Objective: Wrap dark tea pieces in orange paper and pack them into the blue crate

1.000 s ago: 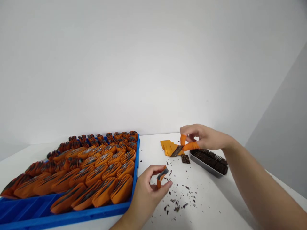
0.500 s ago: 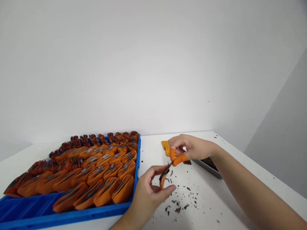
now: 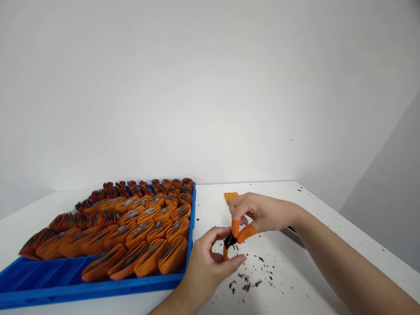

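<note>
Head view: right of the blue tray (image 3: 98, 289), the left hand (image 3: 206, 261) grips a small orange packet (image 3: 225, 253); the right hand (image 3: 256, 212), wearing orange finger covers (image 3: 235, 227), pinches a dark piece (image 3: 230, 241) at the packet's opening, perhaps partly inside.

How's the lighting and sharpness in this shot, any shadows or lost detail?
Head view: soft light, no harsh glare; wall darker at far right; faint shadows on the table; the dark piece between left hand and right hand shows little detail.
</note>
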Demonstrator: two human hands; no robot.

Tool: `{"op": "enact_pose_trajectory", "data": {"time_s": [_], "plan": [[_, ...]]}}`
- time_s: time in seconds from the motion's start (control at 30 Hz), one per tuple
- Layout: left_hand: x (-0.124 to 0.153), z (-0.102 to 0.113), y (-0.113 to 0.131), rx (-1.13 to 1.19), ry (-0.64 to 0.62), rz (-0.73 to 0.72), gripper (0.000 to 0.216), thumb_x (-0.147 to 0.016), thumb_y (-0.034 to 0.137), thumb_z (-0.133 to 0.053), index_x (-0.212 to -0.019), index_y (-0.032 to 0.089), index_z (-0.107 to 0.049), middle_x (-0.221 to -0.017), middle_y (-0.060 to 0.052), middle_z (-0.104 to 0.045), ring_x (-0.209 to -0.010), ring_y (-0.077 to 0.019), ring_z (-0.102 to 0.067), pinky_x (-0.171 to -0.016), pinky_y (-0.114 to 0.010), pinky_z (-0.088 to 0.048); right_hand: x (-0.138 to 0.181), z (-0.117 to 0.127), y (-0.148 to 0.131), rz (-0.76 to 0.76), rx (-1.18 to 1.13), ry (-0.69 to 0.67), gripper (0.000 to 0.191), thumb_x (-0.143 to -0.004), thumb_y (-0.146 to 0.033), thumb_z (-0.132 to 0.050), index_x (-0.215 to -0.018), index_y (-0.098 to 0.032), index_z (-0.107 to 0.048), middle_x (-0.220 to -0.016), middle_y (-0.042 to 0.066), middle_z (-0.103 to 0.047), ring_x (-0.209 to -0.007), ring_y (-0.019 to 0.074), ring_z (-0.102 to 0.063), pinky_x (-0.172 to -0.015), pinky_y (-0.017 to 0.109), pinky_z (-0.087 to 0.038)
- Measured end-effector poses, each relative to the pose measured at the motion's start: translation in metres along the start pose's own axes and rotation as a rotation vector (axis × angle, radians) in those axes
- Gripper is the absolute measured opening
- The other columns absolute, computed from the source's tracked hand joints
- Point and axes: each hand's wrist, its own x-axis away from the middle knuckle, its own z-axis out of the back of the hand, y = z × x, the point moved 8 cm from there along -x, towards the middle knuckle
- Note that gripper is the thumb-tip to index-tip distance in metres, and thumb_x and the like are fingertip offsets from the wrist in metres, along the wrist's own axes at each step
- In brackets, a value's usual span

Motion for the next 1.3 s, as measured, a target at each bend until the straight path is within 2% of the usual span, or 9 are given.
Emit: {"op": "enact_pose_trajectory", "data": {"time_s": [0.1,0.27,0.47,0.57,0.7,0.83,0.97,1.1,1.3], "plan": [[0.001,0.002,0.003,0.002,0.019,0.003,0.056,-0.078,0.039,-0.095,-0.126,0.018,-0.075,-0.128,-0.013,-0.077,-0.093,-0.0238,-0.077,-0.071,-0.027,-0.064,0.001,-0.001,-0.003,0.011,0.012,0.029,0.027,-0.085,-0.046,-0.091,-0.096,-0.023,-0.083,-0.086,-0.001,-0.053,-0.084,0.0144,-0.055,-0.069,0.027,-0.045],[0.001,0.004,0.014,0.019,0.041,-0.038,0.048,-0.082,0.036,-0.090,-0.125,0.016,-0.077,-0.125,-0.014,-0.078,-0.102,-0.0273,-0.076,-0.078,-0.029,-0.065,0.002,0.000,-0.011,0.031,0.017,0.061,0.025,-0.089,-0.047,-0.088,-0.098,-0.025,-0.082,-0.088,-0.001,-0.051,-0.081,0.0138,-0.055,-0.067,0.026,-0.047],[0.001,0.005,0.016,-0.035,0.069,-0.077,0.039,-0.095,0.041,-0.076,-0.127,0.017,-0.076,-0.119,-0.012,-0.076,-0.092,-0.0230,-0.073,-0.075,-0.033,-0.067,-0.001,0.000,-0.010,0.047,0.091,0.106,0.020,-0.092,-0.042,-0.086,-0.099,-0.025,-0.081,-0.089,0.000,-0.053,-0.081,0.0136,-0.056,-0.067,0.026,-0.047],[0.002,0.005,0.016,-0.058,0.089,-0.100,0.036,-0.100,0.043,-0.069,-0.125,0.018,-0.076,-0.111,-0.009,-0.074,-0.077,-0.0173,-0.070,-0.073,-0.033,-0.067,-0.003,0.000,-0.009,0.039,0.123,0.131,0.014,-0.091,-0.035,-0.086,-0.095,-0.024,-0.080,-0.088,-0.001,-0.053,-0.079,0.0128,-0.055,-0.064,0.025,-0.046],[0.002,0.009,0.014,-0.110,0.122,-0.043,0.036,-0.101,0.048,-0.066,-0.114,0.016,-0.077,-0.091,-0.006,-0.073,-0.067,-0.0167,-0.068,-0.061,-0.027,-0.059,-0.004,-0.002,-0.010,0.016,0.150,0.145,0.012,-0.091,-0.032,-0.086,-0.096,-0.023,-0.079,-0.091,0.000,-0.057,-0.081,0.0129,-0.058,-0.064,0.024,-0.047],[0.006,0.012,0.026,-0.266,0.139,-0.121,0.046,-0.109,0.054,-0.051,-0.106,0.016,-0.077,-0.077,-0.004,-0.068,-0.068,-0.0181,-0.064,-0.060,-0.027,-0.049,-0.005,-0.003,-0.015,0.038,0.191,0.177,0.016,-0.093,-0.036,-0.084,-0.095,-0.022,-0.076,-0.093,0.001,-0.058,-0.083,0.0131,-0.058,-0.064,0.024,-0.048],[0.011,0.011,0.034,-0.294,0.137,-0.179,0.055,-0.114,0.055,-0.037,-0.111,0.017,-0.077,-0.081,-0.004,-0.068,-0.073,-0.0198,-0.062,-0.070,-0.030,-0.051,-0.006,-0.001,-0.016,0.082,0.257,0.223,0.015,-0.095,-0.034,-0.081,-0.095,-0.022,-0.072,-0.091,0.000,-0.057,-0.081,0.0134,-0.057,-0.065,0.026,-0.047],[0.012,0.009,0.033,-0.286,0.113,-0.181,0.056,-0.115,0.055,-0.034,-0.116,0.019,-0.076,-0.086,-0.005,-0.072,-0.074,-0.0204,-0.064,-0.072,-0.031,-0.051,-0.007,-0.001,-0.013,0.078,0.263,0.235,0.015,-0.095,-0.033,-0.082,-0.096,-0.023,-0.072,-0.094,0.000,-0.057,-0.080,0.0128,-0.058,-0.067,0.026,-0.049],[0.012,0.011,0.036,-0.313,0.143,-0.250,0.059,-0.115,0.055,-0.032,-0.112,0.018,-0.078,-0.081,-0.005,-0.073,-0.068,-0.0191,-0.067,-0.070,-0.030,-0.054,-0.006,-0.004,-0.016,0.042,0.235,0.210,0.013,-0.094,-0.032,-0.083,-0.100,-0.024,-0.075,-0.099,0.001,-0.060,-0.083,0.0135,-0.061,-0.070,0.027,-0.051]]}}
